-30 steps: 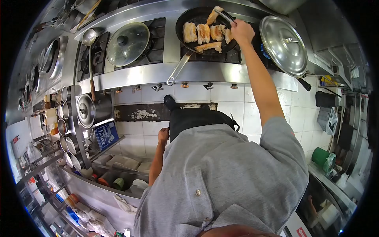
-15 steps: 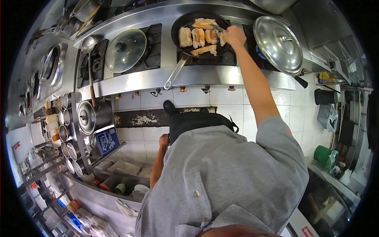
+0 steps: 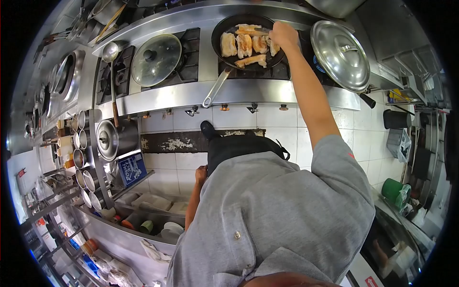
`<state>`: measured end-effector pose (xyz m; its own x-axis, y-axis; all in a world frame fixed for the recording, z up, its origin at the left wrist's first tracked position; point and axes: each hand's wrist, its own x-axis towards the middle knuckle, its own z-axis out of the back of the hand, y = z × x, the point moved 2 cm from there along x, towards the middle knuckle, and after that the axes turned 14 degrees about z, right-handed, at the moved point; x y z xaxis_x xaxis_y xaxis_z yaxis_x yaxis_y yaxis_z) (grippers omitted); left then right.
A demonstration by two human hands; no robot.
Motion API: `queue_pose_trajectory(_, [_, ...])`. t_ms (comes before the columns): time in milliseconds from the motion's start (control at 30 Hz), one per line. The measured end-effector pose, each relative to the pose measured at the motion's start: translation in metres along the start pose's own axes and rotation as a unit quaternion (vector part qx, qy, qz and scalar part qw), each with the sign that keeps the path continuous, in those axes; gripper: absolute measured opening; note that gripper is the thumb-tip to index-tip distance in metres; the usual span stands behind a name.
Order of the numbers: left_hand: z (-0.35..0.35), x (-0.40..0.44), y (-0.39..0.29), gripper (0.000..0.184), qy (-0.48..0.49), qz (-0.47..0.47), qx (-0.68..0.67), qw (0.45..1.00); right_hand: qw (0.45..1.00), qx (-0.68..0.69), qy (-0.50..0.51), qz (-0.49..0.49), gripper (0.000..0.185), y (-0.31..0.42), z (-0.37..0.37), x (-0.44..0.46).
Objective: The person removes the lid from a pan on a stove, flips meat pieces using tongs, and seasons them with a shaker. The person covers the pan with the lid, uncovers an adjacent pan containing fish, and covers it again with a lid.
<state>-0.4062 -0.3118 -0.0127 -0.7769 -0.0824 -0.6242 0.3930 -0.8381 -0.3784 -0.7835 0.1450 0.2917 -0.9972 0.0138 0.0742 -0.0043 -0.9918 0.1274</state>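
On the stove [image 3: 282, 90], the pan [image 3: 236, 64] sits with its handle angled toward the person, and all six pieces of meat [image 3: 244, 45] lie inside it. One second ago the piece at the far side was raised at a slant, gripped in the tongs [image 3: 264, 33]; now it lies sideways along the pan's far wall, much where it was half a second ago. The other five have kept their places.

The right hand [image 3: 284, 36] has drawn a little farther toward the far rim than half a second ago. Its fingers are closed around the tongs, which are mostly hidden and reach in beside that far piece; whether the tips grip it, I cannot tell. The left hand [image 3: 201, 174] still hangs low against the trousers [image 3: 241, 147], fingers curled; I cannot tell whether they hold anything.

Four pieces form a row across the middle, with one more lying sideways at the near side. The leftmost is pale cream, while the next two show golden-brown patches. The near one is light tan with browned streaks. The rightmost of the row sits against the pan's wall, just below the right hand.
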Motion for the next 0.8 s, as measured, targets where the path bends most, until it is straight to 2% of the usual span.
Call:
queue_pose_trajectory(33, [-0.001, 0.001, 0.003, 0.027, 0.007, -0.025, 0.017, 1.0, 1.0, 0.0, -0.001, -0.001, 0.024, -0.001, -0.001, 0.0])
queue_pose_trajectory(167, [-0.01, 0.008, 0.015, 0.028, -0.002, -0.021, -0.003, 1.0, 0.998, -0.047, -0.017, 0.047, 0.021, 0.003, -0.018, 0.007])
queue_pose_trajectory(233, [-0.016, 0.014, 0.022, 0.028, -0.005, 0.032, -0.071, 0.997, 0.996, -0.056, -0.017, 0.064, 0.021, -0.005, -0.031, 0.013])
queue_pose_trajectory(300, [-0.015, 0.016, 0.017, 0.029, -0.012, 0.029, -0.091, 0.995, 0.992, -0.061, -0.065, 0.084, 0.02, -0.013, -0.032, 0.016])
queue_pose_trajectory(400, [-0.002, 0.011, 0.003, 0.03, -0.013, 0.034, -0.114, 0.993, 0.991, -0.063, -0.072, 0.095, 0.018, -0.02, -0.015, 0.008])
queue_pose_trajectory(567, [-0.008, 0.014, 0.008, 0.031, -0.017, 0.028, -0.127, 0.991, 0.977, -0.101, -0.037, 0.183, 0.013, -0.016, -0.017, 0.002])
queue_pose_trajectory(633, [-0.021, 0.024, 0.022, 0.03, -0.053, -0.103, 0.07, 0.991, 0.974, -0.109, -0.025, 0.196, 0.014, -0.016, -0.022, 0.009])
queue_pose_trajectory(667, [-0.026, 0.027, 0.026, 0.03, -0.052, -0.106, 0.071, 0.99, 0.97, -0.128, -0.038, 0.201, 0.014, -0.014, -0.024, 0.013])
queue_pose_trajectory(733, [-0.021, 0.026, 0.026, 0.028, -0.017, -0.005, -0.057, 0.998, 0.967, -0.145, -0.052, 0.203, 0.014, -0.012, -0.023, 0.015])
queue_pose_trajectory(767, [-0.018, 0.025, 0.025, 0.028, -0.018, -0.005, -0.056, 0.998, 0.97, -0.132, -0.059, 0.196, 0.013, -0.012, -0.02, 0.017])
queue_pose_trajectory(800, [-0.005, 0.014, 0.008, 0.028, 0.024, 0.046, -0.117, 0.992, 0.972, -0.12, -0.067, 0.189, 0.013, -0.011, -0.017, 0.02])
